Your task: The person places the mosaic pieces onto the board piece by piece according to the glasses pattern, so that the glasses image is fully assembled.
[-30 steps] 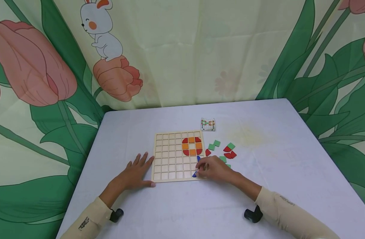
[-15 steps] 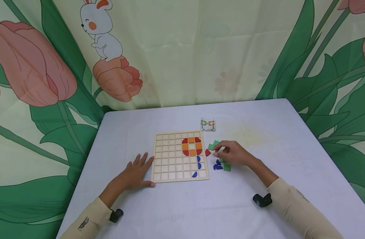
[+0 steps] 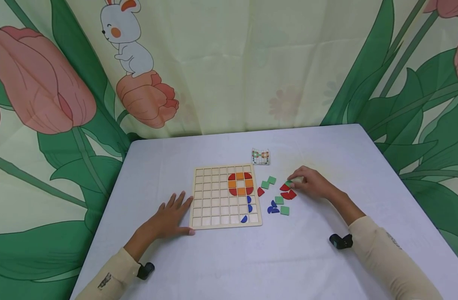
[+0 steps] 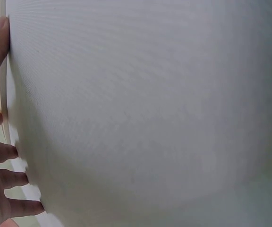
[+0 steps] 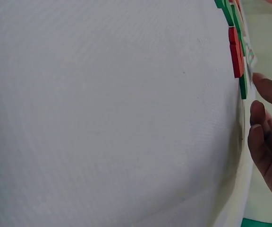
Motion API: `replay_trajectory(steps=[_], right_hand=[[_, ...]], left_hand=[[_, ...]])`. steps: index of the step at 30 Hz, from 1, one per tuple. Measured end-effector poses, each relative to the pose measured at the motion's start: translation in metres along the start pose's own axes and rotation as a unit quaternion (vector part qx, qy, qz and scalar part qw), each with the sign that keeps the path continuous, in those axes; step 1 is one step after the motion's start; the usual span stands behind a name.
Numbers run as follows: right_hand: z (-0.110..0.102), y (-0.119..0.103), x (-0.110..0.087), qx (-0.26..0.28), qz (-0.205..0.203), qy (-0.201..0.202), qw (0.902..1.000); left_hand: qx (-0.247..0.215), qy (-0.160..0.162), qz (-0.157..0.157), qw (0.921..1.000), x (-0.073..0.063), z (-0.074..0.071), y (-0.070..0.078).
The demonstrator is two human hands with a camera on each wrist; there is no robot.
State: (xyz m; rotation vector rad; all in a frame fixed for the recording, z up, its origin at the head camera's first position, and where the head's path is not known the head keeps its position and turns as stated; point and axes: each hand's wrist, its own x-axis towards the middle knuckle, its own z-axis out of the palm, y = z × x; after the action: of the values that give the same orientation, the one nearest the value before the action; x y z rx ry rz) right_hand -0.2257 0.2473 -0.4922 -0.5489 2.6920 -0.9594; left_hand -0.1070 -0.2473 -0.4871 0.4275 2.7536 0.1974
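Observation:
My left hand (image 3: 171,217) lies with spread fingers at the left edge of the wooden grid board (image 3: 210,226), thumb and fingertips along its rim. Red corner pieces and orange squares (image 3: 240,176) form a ring at the board's upper right. Below them sit blue half-round pieces (image 3: 250,208). My right hand (image 3: 310,182) is over the right end of the loose pieces, fingertips right at a green square tile (image 3: 288,183). In the right wrist view, thumb and forefinger stand apart close to that green tile (image 5: 243,88), with nothing between them.
Between board and right hand lie loose green squares (image 3: 284,211), red pieces (image 3: 260,191) and a cluster of blue pieces (image 3: 273,209). A small pattern card (image 3: 260,157) rests behind the board. A printed curtain (image 3: 229,83) hangs behind the white table (image 3: 229,266).
My right hand has left the board's lower right, moving right and away over the loose pieces to the green tile. Blue pieces on the board are uncovered. The left hand has stayed put.

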Motion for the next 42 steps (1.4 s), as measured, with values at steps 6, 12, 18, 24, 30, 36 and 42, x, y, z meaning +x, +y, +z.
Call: replay_trajectory(steps=[6,12,18,24,30,36,42], right_hand=[[0.003,0.006,0.003,-0.007,0.01,-0.006,0.9999],[0.002,0.004,0.005,-0.009,0.026,-0.019,0.9994],[0.003,0.004,0.004,-0.015,0.026,-0.015,0.9994],[0.003,0.002,0.002,0.002,0.03,-0.019,0.9994],[-0.003,0.001,-0.001,-0.004,0.023,-0.037,0.9991],[-0.006,-0.004,0.001,0.003,0.012,-0.034,0.9994],[-0.001,-0.014,0.007,0.057,0.018,-0.036,0.9976]], left_hand=[[-0.001,-0.001,-0.001,1.0,0.0,-0.001,0.0],[0.001,-0.002,-0.004,1.0,0.001,0.002,-0.001],[0.001,0.0,-0.001,1.0,0.001,0.003,-0.001],[-0.002,-0.001,0.0,1.0,0.001,0.002,-0.001],[0.001,-0.007,-0.001,1.0,0.001,0.002,-0.002],[-0.002,-0.007,-0.002,1.0,0.002,0.003,-0.003],[0.006,-0.005,0.002,1.0,0.002,0.004,-0.003]])
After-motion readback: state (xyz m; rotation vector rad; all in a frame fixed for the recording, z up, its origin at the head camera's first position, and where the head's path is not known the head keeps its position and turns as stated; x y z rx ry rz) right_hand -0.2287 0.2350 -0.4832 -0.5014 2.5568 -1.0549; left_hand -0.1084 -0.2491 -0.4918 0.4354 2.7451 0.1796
